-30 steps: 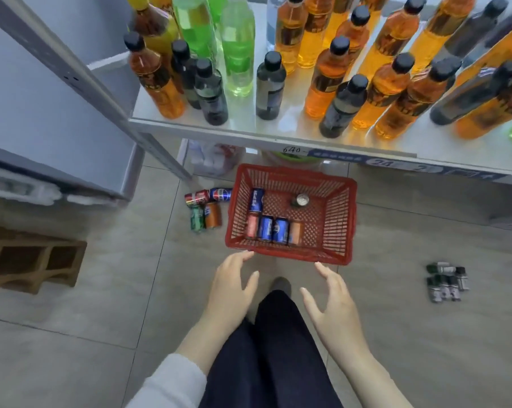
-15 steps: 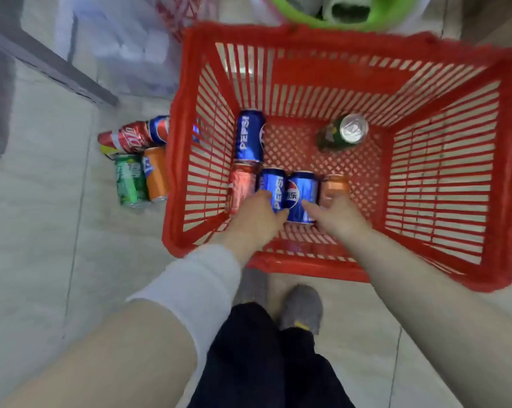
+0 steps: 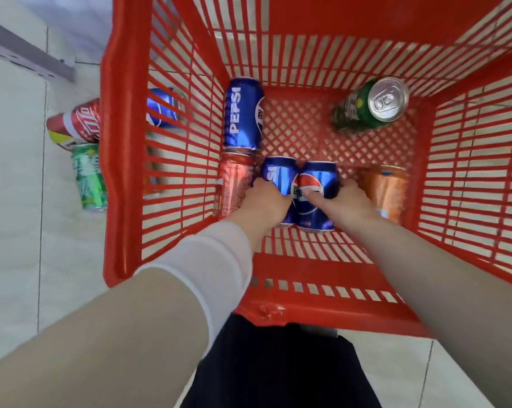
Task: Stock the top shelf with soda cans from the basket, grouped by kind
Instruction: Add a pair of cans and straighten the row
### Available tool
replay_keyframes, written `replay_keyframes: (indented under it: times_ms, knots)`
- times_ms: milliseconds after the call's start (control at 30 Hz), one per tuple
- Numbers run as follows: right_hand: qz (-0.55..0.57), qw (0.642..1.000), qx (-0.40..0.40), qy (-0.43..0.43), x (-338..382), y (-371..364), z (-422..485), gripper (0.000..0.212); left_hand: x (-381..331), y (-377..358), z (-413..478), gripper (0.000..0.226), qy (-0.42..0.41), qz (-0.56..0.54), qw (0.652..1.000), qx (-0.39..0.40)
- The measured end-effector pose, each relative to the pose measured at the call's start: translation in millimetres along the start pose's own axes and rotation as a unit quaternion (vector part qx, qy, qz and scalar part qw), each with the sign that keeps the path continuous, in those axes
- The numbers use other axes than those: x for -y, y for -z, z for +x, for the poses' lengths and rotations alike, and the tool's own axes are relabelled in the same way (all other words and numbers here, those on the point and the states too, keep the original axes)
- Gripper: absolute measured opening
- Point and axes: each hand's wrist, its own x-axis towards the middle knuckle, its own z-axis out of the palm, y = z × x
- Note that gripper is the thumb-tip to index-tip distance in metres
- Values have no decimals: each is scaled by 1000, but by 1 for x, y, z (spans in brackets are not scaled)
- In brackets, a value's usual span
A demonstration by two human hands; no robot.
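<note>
Top of basket (image 3: 122,142) is open to you; bare mesh floor (image 3: 302,134) at centre gives passage between lying Pepsi can (image 3: 243,113) at left and green can (image 3: 352,113) at back right, while red can (image 3: 234,184), left blue can (image 3: 279,175), right blue can (image 3: 319,181) and orange can (image 3: 390,189) crowd the near wall.

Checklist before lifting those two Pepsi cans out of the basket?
1. Left hand grip on left Pepsi can: ok, fingers curled round it.
2. Right hand grip on right Pepsi can: ok, thumb across the logo.
3. Same kind in both hands: ok.
4. Side clearance: not ok, red can and orange can sit tight beside the hands.
5. Way up out of basket: ok, open.
6. Space on top shelf: cannot tell, out of view.
</note>
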Motion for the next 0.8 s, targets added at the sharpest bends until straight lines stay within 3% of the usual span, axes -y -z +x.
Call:
replay_keyframes:
  times_ms: [200,267,367,467,533,633,800]
  knots:
    - [84,995,37,-23,-6,2,14,87,-7,-4,12,51,49,-42,997,39]
    - [140,987,66,-41,-9,7,17,77,-4,-8,15,56,52,-105,992,38]
    - [210,970,111,-52,-16,18,19,54,-1,-14,17,71,49,-201,977,45]
    - [228,964,127,-53,-16,22,18,60,3,-16,18,91,46,-207,976,54]
    - [236,961,132,-64,-15,23,18,64,6,-15,20,85,33,-221,973,64]
    - [238,959,146,-52,-13,30,14,65,7,-9,11,56,5,-252,962,102]
    - [265,951,156,-29,-2,52,-21,91,-7,15,-36,36,-31,-287,946,146]
